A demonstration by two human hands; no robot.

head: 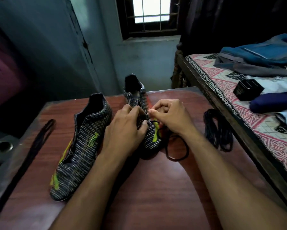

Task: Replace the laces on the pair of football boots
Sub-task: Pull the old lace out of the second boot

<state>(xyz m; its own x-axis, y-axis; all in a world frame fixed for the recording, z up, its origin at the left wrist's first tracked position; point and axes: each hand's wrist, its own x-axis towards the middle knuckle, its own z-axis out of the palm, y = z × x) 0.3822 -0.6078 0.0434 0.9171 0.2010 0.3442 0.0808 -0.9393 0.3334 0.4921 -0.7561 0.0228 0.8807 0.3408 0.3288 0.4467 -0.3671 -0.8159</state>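
Two boots on a reddish wooden counter (pixel 156 180), heels pointing away from the person. Both hands meet over the far boot (pixel 136 97), at its lacing.

Left hand (pixel 124 128): fingers curled over the boot's upper, thumb pressed against its side, gripping it. The eyelets sit under the fingers, hidden.

Right hand (pixel 171 117): fingers bent, thumb and forefinger pinched at the lacing row. What they pinch is too small to make out, probably the black lace (pixel 177 146), which runs out beneath this hand and loops on the counter just below the wrist. Toe of this boot partly covered by both hands.

Near boot (pixel 79 143) lies just left of the left hand, unlaced, tongue open; its yellow-green markings blurred.

Loose dark lace (pixel 31 150) lies well left of the left hand, its near end lost in shadow at the counter edge. A bundle of dark laces (pixel 217 128) lies right of the right hand.

Bed (pixel 239 90) beyond the bundle, cut off by the frame.
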